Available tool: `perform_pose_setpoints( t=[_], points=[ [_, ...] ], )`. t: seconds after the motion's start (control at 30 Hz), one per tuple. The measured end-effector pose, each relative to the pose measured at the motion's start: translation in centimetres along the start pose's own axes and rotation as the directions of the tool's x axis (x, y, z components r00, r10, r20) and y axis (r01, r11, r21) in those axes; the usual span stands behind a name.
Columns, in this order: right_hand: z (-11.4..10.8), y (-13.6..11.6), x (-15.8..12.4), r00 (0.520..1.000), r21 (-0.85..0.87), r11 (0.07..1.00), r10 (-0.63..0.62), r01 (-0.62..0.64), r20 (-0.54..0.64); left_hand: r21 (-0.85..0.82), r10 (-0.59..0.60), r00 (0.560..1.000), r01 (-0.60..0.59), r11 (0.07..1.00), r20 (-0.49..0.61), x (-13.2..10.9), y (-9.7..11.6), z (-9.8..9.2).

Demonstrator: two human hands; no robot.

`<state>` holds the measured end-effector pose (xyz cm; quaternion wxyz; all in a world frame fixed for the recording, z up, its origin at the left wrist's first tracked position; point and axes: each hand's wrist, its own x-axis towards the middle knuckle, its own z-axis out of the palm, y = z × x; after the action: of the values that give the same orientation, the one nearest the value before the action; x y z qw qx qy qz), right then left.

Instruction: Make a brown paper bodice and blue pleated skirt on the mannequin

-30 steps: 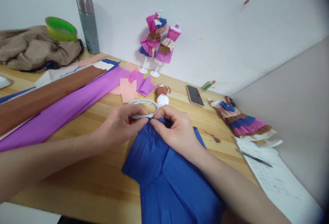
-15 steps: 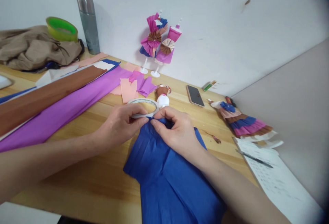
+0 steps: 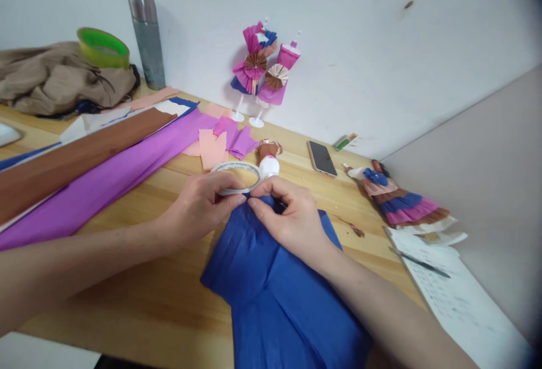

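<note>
A wide sheet of blue crepe paper (image 3: 271,279) hangs in folds from between my hands down over the table's near side. My left hand (image 3: 207,202) pinches its gathered top edge with thumb and forefinger. Right beside it, my right hand (image 3: 292,211) pinches the same edge, fingertips almost touching the left ones. A white roll of tape (image 3: 237,167) stands tilted just behind my left fingers, touching them. Behind my right hand lies a small doll form with a white top (image 3: 269,166) and a brown, ringed end.
Brown (image 3: 84,146) and purple (image 3: 114,174) paper strips lie at left, by a bottle (image 3: 146,39) and a green tape roll (image 3: 103,47). Two dressed mini mannequins (image 3: 255,64) stand against the wall. Rightward are a phone (image 3: 322,158), a layered paper dress (image 3: 402,202) and a notebook with a pen (image 3: 423,263).
Almost nothing differs. The blue paper's left corner has shifted slightly left and down; both hands keep their pinch.
</note>
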<state>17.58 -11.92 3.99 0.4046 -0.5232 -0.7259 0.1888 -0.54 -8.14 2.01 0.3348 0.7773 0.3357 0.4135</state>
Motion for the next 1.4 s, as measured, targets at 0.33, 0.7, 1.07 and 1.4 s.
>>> perform_pose_setpoints(
  t=[0.33, 0.7, 1.07, 1.4],
  points=[
    [0.05, 0.02, 0.11, 1.0, 0.002, 1.0, 0.031, -0.031, -0.002, -0.012, -0.015, 1.0, 0.015, 1.0, 0.002, -0.01, -0.01, 0.08],
    [0.09, 0.18, 0.19, 0.998, 0.035, 0.997, 0.064, -0.064, 0.004, 0.01, 0.024, 1.0, -0.024, 1.0, 0.002, 0.02, 0.1, 0.01],
    [0.3, 0.18, 0.3, 0.997, 0.142, 0.988, 0.072, -0.066, -0.039, 0.14, 0.28, 0.96, -0.276, 0.951, -0.015, 0.19, 0.49, -0.39],
    [-0.55, -0.23, 0.71, 0.999, 0.112, 0.993, 0.027, -0.024, -0.025, -0.121, -0.082, 0.995, 0.088, 0.989, 0.055, 0.62, 0.6, -0.57]
  ],
)
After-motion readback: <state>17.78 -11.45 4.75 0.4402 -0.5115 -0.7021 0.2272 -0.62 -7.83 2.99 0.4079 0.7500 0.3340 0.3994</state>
